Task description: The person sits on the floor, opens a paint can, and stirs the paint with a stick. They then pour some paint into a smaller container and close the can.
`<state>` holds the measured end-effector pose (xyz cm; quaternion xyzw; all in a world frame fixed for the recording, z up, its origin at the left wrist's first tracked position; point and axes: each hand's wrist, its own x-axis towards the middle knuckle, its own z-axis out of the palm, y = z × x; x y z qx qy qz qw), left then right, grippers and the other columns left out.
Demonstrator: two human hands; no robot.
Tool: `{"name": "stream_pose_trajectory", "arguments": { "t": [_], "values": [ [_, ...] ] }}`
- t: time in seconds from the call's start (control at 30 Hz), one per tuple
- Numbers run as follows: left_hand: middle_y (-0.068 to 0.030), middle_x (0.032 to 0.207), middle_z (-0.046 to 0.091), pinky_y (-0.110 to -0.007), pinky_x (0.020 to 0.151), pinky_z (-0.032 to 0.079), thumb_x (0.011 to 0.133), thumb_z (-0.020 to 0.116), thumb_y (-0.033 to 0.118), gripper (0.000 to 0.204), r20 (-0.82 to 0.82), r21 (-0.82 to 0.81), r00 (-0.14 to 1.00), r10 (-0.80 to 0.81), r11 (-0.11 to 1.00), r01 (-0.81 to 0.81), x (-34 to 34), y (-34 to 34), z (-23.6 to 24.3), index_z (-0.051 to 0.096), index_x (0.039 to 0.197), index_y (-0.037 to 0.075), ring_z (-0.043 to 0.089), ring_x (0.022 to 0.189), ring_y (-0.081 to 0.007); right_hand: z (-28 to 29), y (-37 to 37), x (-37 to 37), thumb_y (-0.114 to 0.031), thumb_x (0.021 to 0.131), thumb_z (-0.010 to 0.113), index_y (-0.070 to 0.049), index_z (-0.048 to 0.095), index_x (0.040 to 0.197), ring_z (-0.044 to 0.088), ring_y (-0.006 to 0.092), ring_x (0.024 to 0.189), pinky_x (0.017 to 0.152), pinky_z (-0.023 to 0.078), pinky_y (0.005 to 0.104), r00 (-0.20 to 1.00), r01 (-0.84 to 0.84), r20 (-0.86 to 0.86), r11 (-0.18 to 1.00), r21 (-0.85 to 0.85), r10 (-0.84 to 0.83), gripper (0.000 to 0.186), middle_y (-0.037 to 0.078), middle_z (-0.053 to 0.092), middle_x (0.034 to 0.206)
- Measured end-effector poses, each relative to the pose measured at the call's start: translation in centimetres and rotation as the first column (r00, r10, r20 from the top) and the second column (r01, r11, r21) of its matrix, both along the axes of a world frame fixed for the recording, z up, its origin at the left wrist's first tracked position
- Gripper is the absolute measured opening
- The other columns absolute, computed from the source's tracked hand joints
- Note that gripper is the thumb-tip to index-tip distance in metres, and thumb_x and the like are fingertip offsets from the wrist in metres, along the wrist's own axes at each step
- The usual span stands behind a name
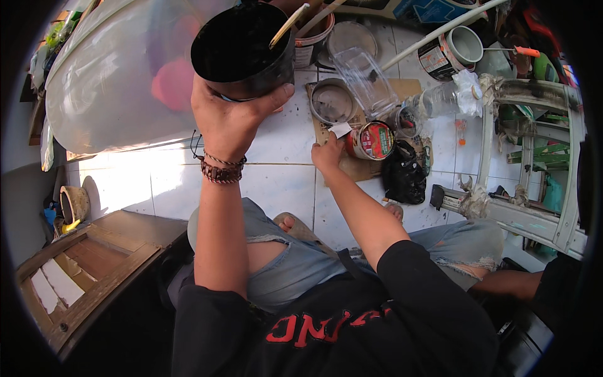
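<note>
My left hand (229, 119), raised at the upper left, is wrapped round the lower side of a black paint pot (242, 53). The pot's mouth tips toward me, its inside looks dark, and a wooden stick (287, 26) leans out over its rim. Lower and to the right, my right hand (328, 154) is closed with its fingertips at a small white flat piece (341, 129); its exact kind is unclear. Right beside those fingers stands a red-labelled tin can (377, 140). A round metal lid or shallow tin (333, 102) lies just beyond.
Near the tin are a black plastic bag (404, 173), a clear plastic tray (367, 81) and a plastic bottle (440, 100), partly on cardboard (363, 171). A metal ladder (534, 217) lies at right. A large translucent sheet (107, 94) fills the left; a wooden-framed panel (94, 264) sits lower left.
</note>
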<state>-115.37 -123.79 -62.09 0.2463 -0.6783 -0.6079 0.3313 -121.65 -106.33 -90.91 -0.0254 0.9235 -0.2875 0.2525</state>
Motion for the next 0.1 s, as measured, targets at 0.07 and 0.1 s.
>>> {"name": "stream_pose_trajectory", "arguments": {
  "t": [0.07,0.1],
  "values": [
    [-0.0117,0.109,0.071,-0.033,0.088,0.056,0.064,0.087,-0.002,0.058,-0.029,0.019,0.999,-0.021,1.000,0.021,-0.15,-0.73,-0.62,0.064,0.117,-0.002,0.069,0.097,-0.0205,-0.13,-0.37,-0.08,-0.016,0.082,0.066,0.001,0.040,0.141,0.042,0.0443,0.129,0.107,0.039,0.0477,0.993,0.099,0.060,0.995,-0.007,-0.098,0.067,0.027,0.033,0.146],
    [-0.0118,0.109,0.071,-0.033,0.088,0.056,0.064,0.087,-0.002,0.059,-0.043,0.024,0.999,-0.026,0.999,0.027,-0.25,-1.20,-0.96,0.064,0.118,-0.002,0.069,0.098,-0.0210,0.05,-0.51,-0.12,-0.018,0.081,0.069,0.001,0.042,0.142,0.039,0.0443,0.133,0.110,0.036,0.0468,0.986,0.143,0.090,0.990,-0.012,-0.141,0.069,0.029,0.033,0.147]
  ]
}}
